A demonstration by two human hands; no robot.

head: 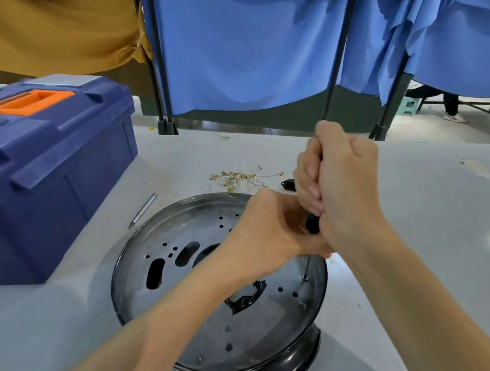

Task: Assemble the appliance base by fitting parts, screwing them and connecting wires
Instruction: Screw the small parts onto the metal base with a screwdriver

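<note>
White table [439, 244], blue curtain [249, 56] | our right hand [343, 189] grips screwdriver [312, 224], left hand [264, 233] pinches its shaft, hiding base [259, 327] centre | toolbox [44, 185] left of hands, wires [236, 178] beyond.

No readable text, brand, number or sign. Pale striped panels [63, 80] on lid of dark blue plastic toolbox [42, 172]: faint lines only, too blurred to read.
</note>
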